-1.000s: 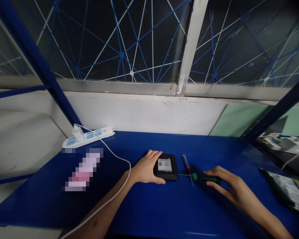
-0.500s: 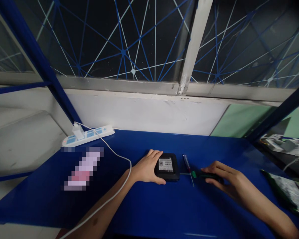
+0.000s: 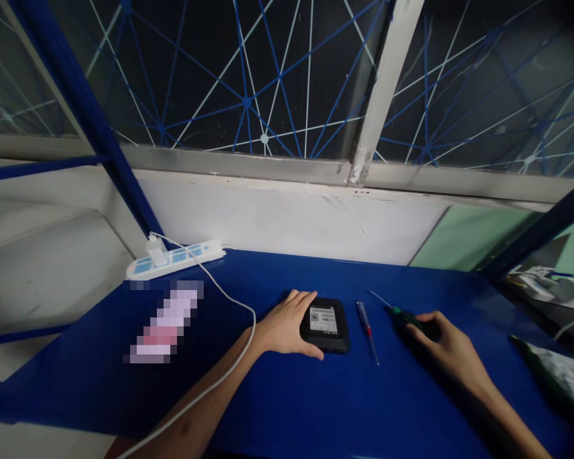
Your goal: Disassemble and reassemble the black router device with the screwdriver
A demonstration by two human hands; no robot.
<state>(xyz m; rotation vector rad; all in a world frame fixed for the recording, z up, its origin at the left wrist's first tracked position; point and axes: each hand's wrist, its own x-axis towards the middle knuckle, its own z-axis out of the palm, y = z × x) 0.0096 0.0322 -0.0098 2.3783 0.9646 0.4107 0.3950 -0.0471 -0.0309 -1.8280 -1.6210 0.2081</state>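
My left hand (image 3: 283,326) is curved around the left side of a flat black device (image 3: 326,324) with a white printed label on top. Its fingers reach the far edge and the thumb lies at the near edge. A screwdriver (image 3: 398,312) with a dark green and black handle is gripped by my right hand (image 3: 452,352). The shaft points up and left, apart from the device. Between the device and that screwdriver lies a smaller screwdriver (image 3: 366,330) with a clear handle and a red collar.
A white power strip (image 3: 176,258) with a plugged-in charger stands at the back left. Its white cable (image 3: 234,299) runs over my left forearm. A blurred pink item (image 3: 165,328) lies on the left of the blue table (image 3: 316,408). A shiny packet (image 3: 559,379) rests at the right.
My right hand has moved the screwdriver away from the device, swinging its shaft from pointing left to pointing up and left. My left hand stays on the device. The view has shifted slightly.
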